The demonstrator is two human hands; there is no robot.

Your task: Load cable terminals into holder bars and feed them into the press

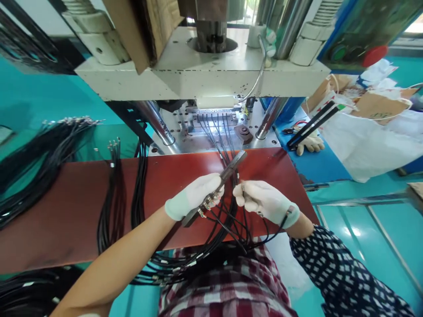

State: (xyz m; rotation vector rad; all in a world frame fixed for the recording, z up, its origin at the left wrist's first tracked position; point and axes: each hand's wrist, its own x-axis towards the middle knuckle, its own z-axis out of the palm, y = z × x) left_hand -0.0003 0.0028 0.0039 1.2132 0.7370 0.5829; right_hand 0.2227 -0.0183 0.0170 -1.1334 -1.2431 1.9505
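Observation:
My left hand [206, 189], in a white glove, is closed around a dark metal bar [233, 167] that slants up to the right. Small connectors [206, 203] with black cables sit along the bar's lower half. To its right, my gloved right hand [261, 200] pinches the end of a black cable, its fingertips close to the bar but apart from it. More cable ends hang by that palm and wrist. Black cables [228, 224] run below both hands toward my lap. Beyond the bar, several thin cables [214, 130] lead into the press's lower tool [198, 125].
The press [205, 83] stands ahead, with steel posts either side. Cable bundles [114, 189] lie on the red-brown board [66, 193] at left. A glove [310, 143] and black bars [310, 125] rest on a blue surface at right, near white bags [373, 136]. A red button [375, 56] is at upper right.

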